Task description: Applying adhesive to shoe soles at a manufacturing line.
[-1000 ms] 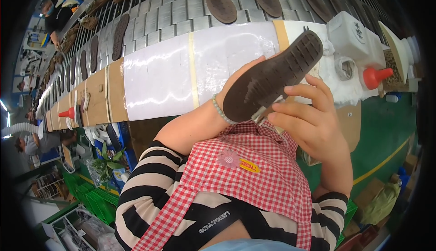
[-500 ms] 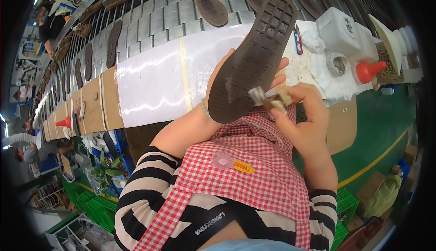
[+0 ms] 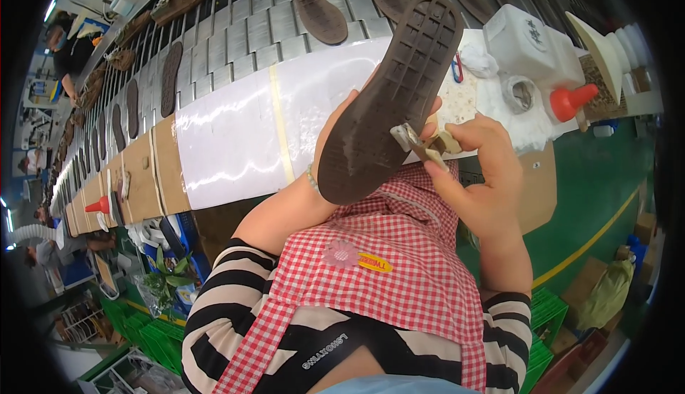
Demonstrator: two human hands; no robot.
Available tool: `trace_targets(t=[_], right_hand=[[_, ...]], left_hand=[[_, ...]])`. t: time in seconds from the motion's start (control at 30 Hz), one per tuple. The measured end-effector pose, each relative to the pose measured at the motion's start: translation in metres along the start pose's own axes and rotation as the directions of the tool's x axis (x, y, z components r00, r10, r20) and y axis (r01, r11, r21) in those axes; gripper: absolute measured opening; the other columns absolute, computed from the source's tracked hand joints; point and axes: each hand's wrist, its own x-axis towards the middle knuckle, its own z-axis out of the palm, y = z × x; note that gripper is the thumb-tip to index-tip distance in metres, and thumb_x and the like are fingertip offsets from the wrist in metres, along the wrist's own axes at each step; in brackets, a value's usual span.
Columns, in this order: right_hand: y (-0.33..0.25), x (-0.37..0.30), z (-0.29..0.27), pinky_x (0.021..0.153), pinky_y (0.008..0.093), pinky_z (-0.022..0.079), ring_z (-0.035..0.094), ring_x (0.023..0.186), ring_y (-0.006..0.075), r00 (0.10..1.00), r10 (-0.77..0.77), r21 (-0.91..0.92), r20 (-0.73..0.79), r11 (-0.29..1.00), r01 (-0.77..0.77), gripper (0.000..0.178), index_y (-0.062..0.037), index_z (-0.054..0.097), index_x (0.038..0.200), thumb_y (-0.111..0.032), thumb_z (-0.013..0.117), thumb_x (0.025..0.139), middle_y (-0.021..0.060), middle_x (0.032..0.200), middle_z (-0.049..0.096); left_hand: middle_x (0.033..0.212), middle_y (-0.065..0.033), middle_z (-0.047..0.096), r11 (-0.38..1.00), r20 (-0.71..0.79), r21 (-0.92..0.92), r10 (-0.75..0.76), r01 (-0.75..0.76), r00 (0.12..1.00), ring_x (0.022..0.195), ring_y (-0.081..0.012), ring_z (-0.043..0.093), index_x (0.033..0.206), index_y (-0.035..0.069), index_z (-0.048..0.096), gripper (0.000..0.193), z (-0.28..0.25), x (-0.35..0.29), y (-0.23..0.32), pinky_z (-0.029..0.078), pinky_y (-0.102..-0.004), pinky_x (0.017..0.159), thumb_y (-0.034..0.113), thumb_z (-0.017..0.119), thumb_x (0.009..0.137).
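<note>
A dark brown shoe sole [image 3: 382,101] is held up before me, tilted, its heel end with a grid of square hollows up and to the right. My left hand [image 3: 331,124] is closed round it from behind; the thumb side shows at the left edge and fingertips at the right. Pinched in my right hand [image 3: 489,176] is a small beige tool with a whitish flat tip [image 3: 404,137], which overlaps the right edge of the sole. The tool's exact kind is unclear, and I cannot tell whether the tip touches the sole.
Several brown soles [image 3: 319,12] lie on a metal slat conveyor [image 3: 264,34] beyond the white-covered table [image 3: 228,144]. At right are a white jug [image 3: 524,44], a clear jar [image 3: 519,94], a red cone-shaped nozzle [image 3: 573,101] and a red-and-blue cutter [image 3: 457,69].
The tool's tip has risen slightly along the sole's right edge and appears sharper. The sole has shifted a little left and down, still in my left hand.
</note>
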Motion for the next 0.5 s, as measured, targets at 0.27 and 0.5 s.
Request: trace_targets(t=[0.27,0.5], right_hand=[[0.009,0.005,-0.009,0.083,0.0385,0.048,0.061,0.090,0.0277,0.997,-0.009,-0.149,-0.083,0.989,-0.004,0.043,-0.0029,0.067,0.106,-0.004,0.083,0.066,0.0079,0.089,0.065],[-0.005,0.014,-0.003,0.088,0.0410,0.049,0.063,0.094,0.0281,0.991,-0.129,-0.131,-0.046,0.984,0.122,0.045,-0.0044,0.068,0.106,-0.009,0.086,0.065,0.0082,0.091,0.066]], left_hand=[[0.153,-0.0236,0.037,0.997,-0.093,0.078,-0.007,0.014,0.996,0.142,-0.0336,0.040,0.158,0.011,0.023,0.055,-0.002,-0.001,-0.002,0.037,-0.0472,0.119,0.036,0.032,0.109],[0.151,-0.0234,0.041,0.997,-0.106,0.057,-0.037,0.044,0.994,0.137,-0.0324,0.048,0.158,0.013,0.024,0.055,-0.011,-0.001,-0.001,0.044,-0.0456,0.112,0.035,0.033,0.109]])
